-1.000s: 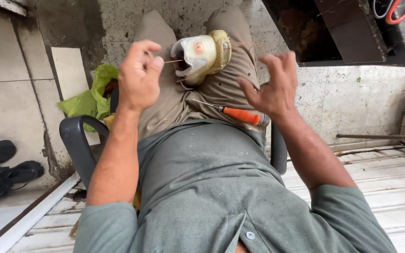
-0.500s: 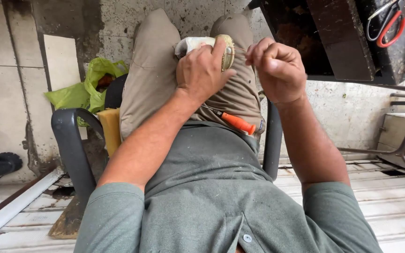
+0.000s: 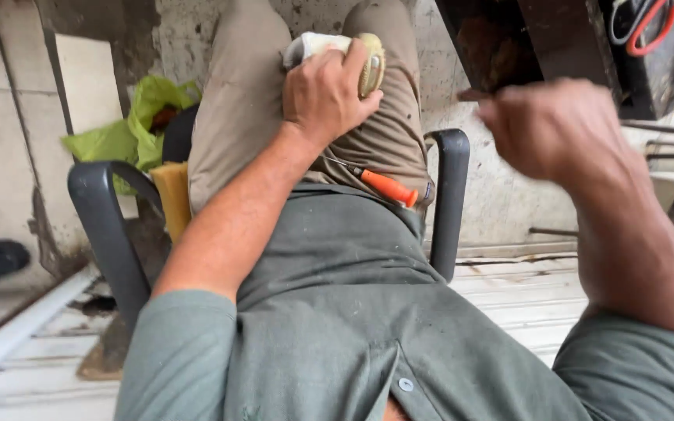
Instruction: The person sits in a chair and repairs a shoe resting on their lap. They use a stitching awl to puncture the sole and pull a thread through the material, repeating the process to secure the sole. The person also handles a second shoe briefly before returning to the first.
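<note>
While the person sits in a black-armed chair [image 3: 111, 226], the left hand [image 3: 325, 97] clasps a white-and-tan shoe [image 3: 368, 58] on the lap. Raised and blurred, the right hand [image 3: 555, 129] looks loosely fisted; whether it holds anything, I cannot tell. An orange-handled tool [image 3: 384, 185] lies across the lap.

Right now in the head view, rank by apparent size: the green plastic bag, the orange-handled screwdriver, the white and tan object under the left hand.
1. green plastic bag
2. orange-handled screwdriver and white and tan object: unsure, since the left hand covers much of the object.
</note>
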